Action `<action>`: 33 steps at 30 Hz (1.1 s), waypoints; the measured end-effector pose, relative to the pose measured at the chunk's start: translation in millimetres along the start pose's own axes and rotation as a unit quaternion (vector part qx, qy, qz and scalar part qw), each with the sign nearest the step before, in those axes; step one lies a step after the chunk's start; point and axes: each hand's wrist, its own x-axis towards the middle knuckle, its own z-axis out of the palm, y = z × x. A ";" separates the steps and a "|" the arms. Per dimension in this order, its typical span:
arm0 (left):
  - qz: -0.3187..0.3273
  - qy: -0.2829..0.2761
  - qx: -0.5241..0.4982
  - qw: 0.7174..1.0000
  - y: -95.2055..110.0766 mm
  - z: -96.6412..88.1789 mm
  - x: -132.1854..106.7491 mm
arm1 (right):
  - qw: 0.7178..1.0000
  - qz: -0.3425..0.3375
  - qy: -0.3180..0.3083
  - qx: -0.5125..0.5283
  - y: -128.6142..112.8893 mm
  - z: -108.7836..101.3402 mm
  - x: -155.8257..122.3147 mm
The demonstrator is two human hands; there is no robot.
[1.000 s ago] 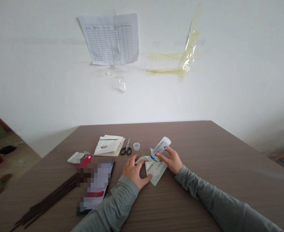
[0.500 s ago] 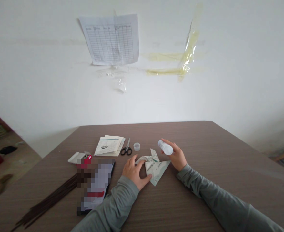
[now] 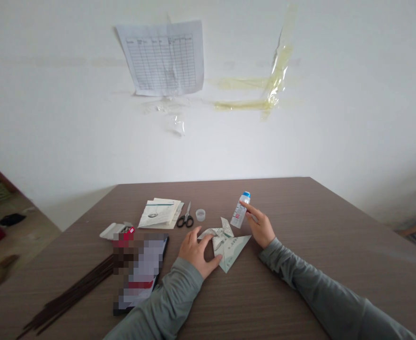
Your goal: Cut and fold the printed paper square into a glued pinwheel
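My right hand [image 3: 261,227] grips a small white glue bottle [image 3: 239,213] with a blue tip, held nearly upright just above the table. My left hand [image 3: 196,249] lies with fingers spread on a folded piece of printed paper [image 3: 229,243], pressing its left part down on the brown table [image 3: 300,245]. The bottle stands a little to the right of the paper's raised flap. The bottle's clear cap [image 3: 200,215] lies on the table behind the paper.
Black-handled scissors [image 3: 185,218] and a stack of printed sheets [image 3: 160,212] lie further back. A small open box [image 3: 115,230], a blurred dark flat object [image 3: 142,271] and a bundle of thin dark sticks [image 3: 69,297] sit at the left. A white wall rises behind.
My right hand lifted the glue bottle off the paper, swung it to the right and turned it from tip-down to upright. My left hand stayed on the paper.
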 end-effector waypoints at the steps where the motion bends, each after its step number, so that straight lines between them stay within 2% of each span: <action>1: 0.006 -0.009 -0.004 1.000 -1.8 0.3 0.4 | 1.000 0.003 0.009 -0.005 -0.6 0.8 -0.4; 6: 0.019 -0.032 -0.006 0.999 -11.5 0.6 2.7 | 0.998 -0.017 0.037 -0.054 -3.6 6.7 -2.8; 14: 0.010 -0.033 -0.005 0.999 -10.0 -0.8 3.1 | 0.997 -0.047 0.023 -0.064 -5.6 10.4 -7.2; 18: 0.008 -0.040 -0.003 0.999 -5.4 -3.8 3.5 | 0.999 -0.015 0.031 -0.025 -7.8 9.9 -6.1; 24: -0.008 -0.016 0.005 1.000 6.2 -6.1 1.7 | 0.999 0.029 0.037 0.003 -10.8 5.3 -2.3; 33: 0.003 -0.054 -0.004 0.999 -2.9 -9.3 1.9 | 0.995 0.067 0.020 0.075 -20.4 -2.5 3.2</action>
